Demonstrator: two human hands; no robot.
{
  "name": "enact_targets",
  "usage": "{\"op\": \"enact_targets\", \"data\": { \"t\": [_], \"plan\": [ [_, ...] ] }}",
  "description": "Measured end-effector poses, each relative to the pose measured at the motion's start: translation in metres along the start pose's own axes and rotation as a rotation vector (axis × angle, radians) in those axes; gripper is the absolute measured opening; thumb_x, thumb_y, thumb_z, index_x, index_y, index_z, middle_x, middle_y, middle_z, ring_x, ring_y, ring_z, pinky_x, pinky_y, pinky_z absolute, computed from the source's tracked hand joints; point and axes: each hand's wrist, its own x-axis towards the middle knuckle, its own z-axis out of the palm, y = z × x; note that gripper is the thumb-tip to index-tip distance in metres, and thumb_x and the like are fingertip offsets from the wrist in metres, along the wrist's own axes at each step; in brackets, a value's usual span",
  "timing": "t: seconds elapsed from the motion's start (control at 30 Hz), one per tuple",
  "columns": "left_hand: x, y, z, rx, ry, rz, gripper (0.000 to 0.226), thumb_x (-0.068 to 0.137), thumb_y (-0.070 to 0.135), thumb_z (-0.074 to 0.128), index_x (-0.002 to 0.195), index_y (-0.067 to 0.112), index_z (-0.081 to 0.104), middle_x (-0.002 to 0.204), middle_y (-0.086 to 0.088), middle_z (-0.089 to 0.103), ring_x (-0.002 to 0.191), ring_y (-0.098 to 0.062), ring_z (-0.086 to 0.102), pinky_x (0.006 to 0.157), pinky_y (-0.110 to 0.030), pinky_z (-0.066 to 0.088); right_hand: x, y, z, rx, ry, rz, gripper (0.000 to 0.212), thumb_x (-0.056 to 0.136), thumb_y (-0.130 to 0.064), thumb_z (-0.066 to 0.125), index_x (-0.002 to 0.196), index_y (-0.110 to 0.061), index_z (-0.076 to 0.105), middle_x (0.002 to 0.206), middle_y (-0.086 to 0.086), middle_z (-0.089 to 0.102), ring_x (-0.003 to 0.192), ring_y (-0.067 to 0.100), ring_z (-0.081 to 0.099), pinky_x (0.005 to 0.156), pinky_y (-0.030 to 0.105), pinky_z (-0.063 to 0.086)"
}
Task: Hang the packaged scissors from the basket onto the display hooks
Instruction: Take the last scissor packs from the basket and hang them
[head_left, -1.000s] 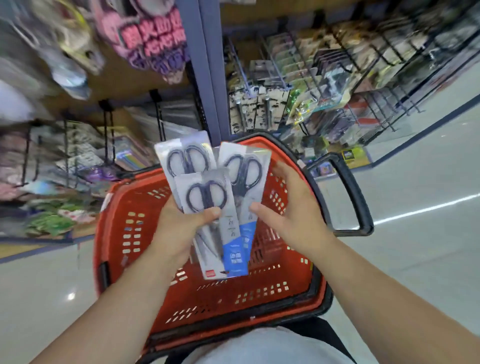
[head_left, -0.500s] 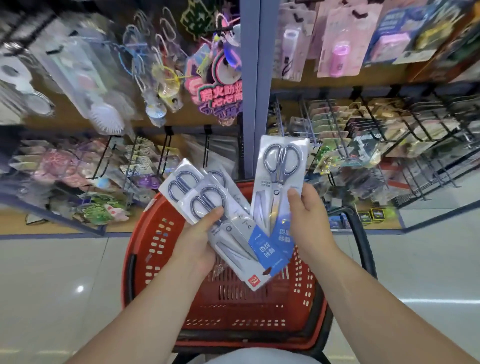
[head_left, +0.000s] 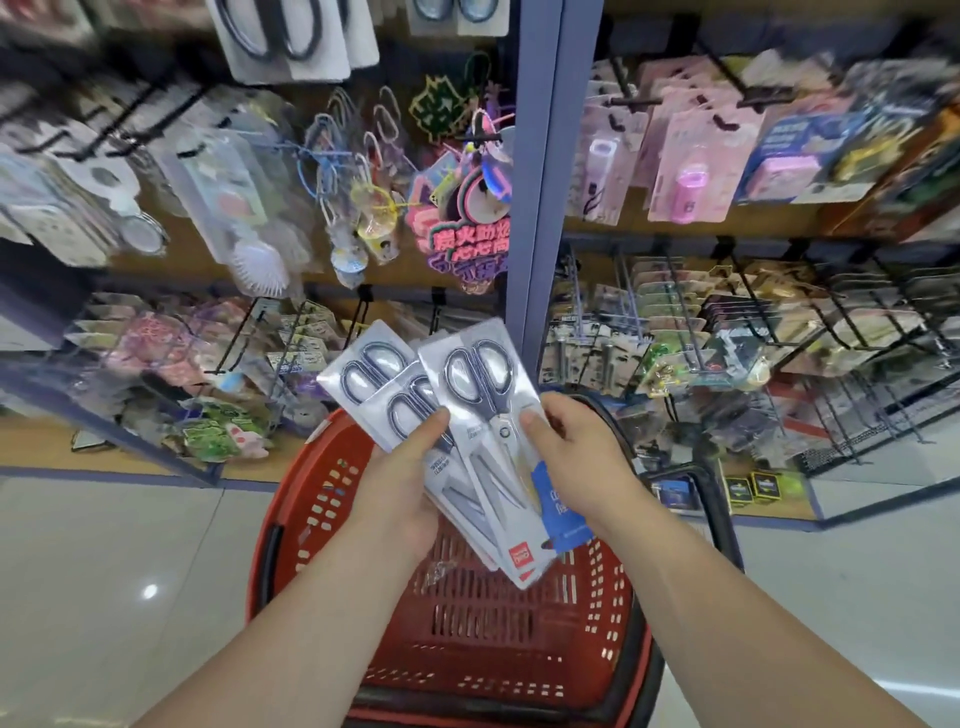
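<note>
Left hand (head_left: 410, 488) and right hand (head_left: 576, 467) gripping scissor packs (head_left: 483, 415), over red basket (head_left: 519, 649), shop shelving (head_left: 535, 156), pale tiled floor (head_left: 104, 571)

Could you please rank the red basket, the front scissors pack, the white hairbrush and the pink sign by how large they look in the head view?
1. red basket
2. front scissors pack, though it is nearest the camera
3. pink sign
4. white hairbrush
The last two hang farther back, so their true sizes stay unsure.

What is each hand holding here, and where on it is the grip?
Left hand grips the rear scissors packs near mid-length, thumb on front. Right hand pinches the front scissors pack at its right edge.
</note>
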Motion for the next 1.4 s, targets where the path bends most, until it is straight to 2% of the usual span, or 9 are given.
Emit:
{"op": "enact_targets", "data": {
  "t": [0.23, 0.33, 0.43, 0.57, 0.67, 0.8, 1.0, 1.2, 1.4],
  "plan": [
    [-0.003, 0.000, 0.008, 0.043, -0.008, 0.102, 0.049, 0.080, 0.012, 0.080, 0.128, 0.014, 0.072, 0.121, -0.017, 0.076, 0.109, -0.039, 0.074, 0.089, -0.051, 0.061, 0.001, -0.017, 0.016, -0.068, -0.012, -0.075, 0.005, 0.104, -0.032, 0.060, 0.106, -0.037, 0.061, 0.082, -0.023, 0.066, 0.073, -0.005, 0.060, 0.063, 0.014, 0.041],
    [-0.002, 0.000, 0.009, -0.004, 0.025, 0.107, 0.041, 0.087, 0.007, 0.076, 0.127, 0.012, 0.072, 0.119, -0.018, 0.077, 0.108, -0.039, 0.074, 0.088, -0.050, 0.062, 0.000, -0.027, 0.008, -0.022, -0.010, 0.011, 0.031, 0.097, -0.040, 0.071, 0.120, -0.041, 0.050, 0.097, -0.018, 0.071, 0.083, -0.004, 0.065, 0.067, 0.017, 0.045],
    [0.001, 0.011, 0.014, -0.089, 0.046, 0.143, 0.056, 0.076, 0.018, 0.081, 0.131, 0.016, 0.070, 0.121, -0.015, 0.077, 0.110, -0.036, 0.074, 0.094, -0.053, 0.060, -0.007, -0.026, -0.001, -0.019, 0.051, 0.119, 0.054, 0.086, -0.050, 0.080, 0.127, -0.039, 0.048, 0.105, -0.011, 0.069, 0.084, 0.001, 0.067, 0.068, 0.018, 0.053],
    [0.009, 0.033, 0.024, -0.231, 0.068, 0.175, 0.064, 0.073, 0.026, 0.084, 0.135, 0.017, 0.069, 0.126, -0.011, 0.076, 0.115, -0.032, 0.073, 0.102, -0.052, 0.056, -0.024, -0.015, 0.013, 0.454, 0.177, 0.250, 0.056, 0.079, -0.036, 0.090, 0.123, -0.028, 0.058, 0.112, 0.001, 0.077, 0.100, 0.022, 0.075, 0.095, 0.051, 0.059],
    [0.005, 0.036, 0.038, -0.256, 0.024, 0.172, 0.053, 0.085, 0.029, 0.078, 0.135, 0.015, 0.068, 0.124, -0.012, 0.076, 0.118, -0.032, 0.072, 0.105, -0.053, 0.054, -0.031, -0.022, 0.035, 0.921, 0.057, 0.283, 0.054, 0.080, -0.028, 0.087, 0.128, -0.022, 0.063, 0.122, 0.006, 0.076, 0.110, 0.026, 0.074, 0.097, 0.044, 0.056],
    [-0.004, 0.027, 0.049, -0.288, 0.021, 0.175, 0.046, 0.092, 0.024, 0.074, 0.136, 0.012, 0.067, 0.124, -0.013, 0.076, 0.119, -0.033, 0.071, 0.106, -0.054, 0.053, -0.023, -0.039, 0.047, 1.239, 0.201, 0.288, 0.037, 0.088, -0.008, 0.074, 0.124, -0.013, 0.070, 0.118, 0.011, 0.077, 0.107, 0.027, 0.075, 0.094, 0.044, 0.058],
    [-0.011, 0.027, 0.037, -0.312, 0.013, 0.171, 0.058, 0.080, 0.020, 0.078, 0.136, 0.011, 0.067, 0.128, -0.015, 0.074, 0.120, -0.033, 0.071, 0.111, -0.055, 0.050, -0.015, -0.042, 0.035, 1.092, 0.253, 0.257, 0.024, 0.091, 0.001, 0.072, 0.111, -0.012, 0.074, 0.104, 0.010, 0.080, 0.091, 0.025, 0.078, 0.080, 0.039, 0.062],
    [-0.027, 0.044, 0.012, -0.327, 0.100, 0.150, 0.026, 0.093, 0.022, 0.072, 0.117, 0.014, 0.075, 0.110, -0.013, 0.080, 0.093, -0.031, 0.080, 0.092, -0.051, 0.059, -0.014, -0.036, 0.017, 0.938, 0.217, 0.195, 0.019, 0.092, 0.000, 0.072, 0.104, -0.014, 0.074, 0.093, 0.007, 0.081, 0.084, 0.023, 0.078, 0.072, 0.037, 0.062],
    [-0.028, 0.043, 0.013, -0.401, 0.138, 0.180, 0.033, 0.092, 0.014, 0.075, 0.125, 0.014, 0.072, 0.119, -0.011, 0.078, 0.113, -0.030, 0.074, 0.102, -0.049, 0.057, -0.007, -0.044, 0.017, 1.006, 0.219, 0.152, 0.028, 0.088, 0.000, 0.074, 0.113, -0.012, 0.073, 0.101, 0.009, 0.080, 0.089, 0.023, 0.078, 0.076, 0.039, 0.063]
  ]
}}
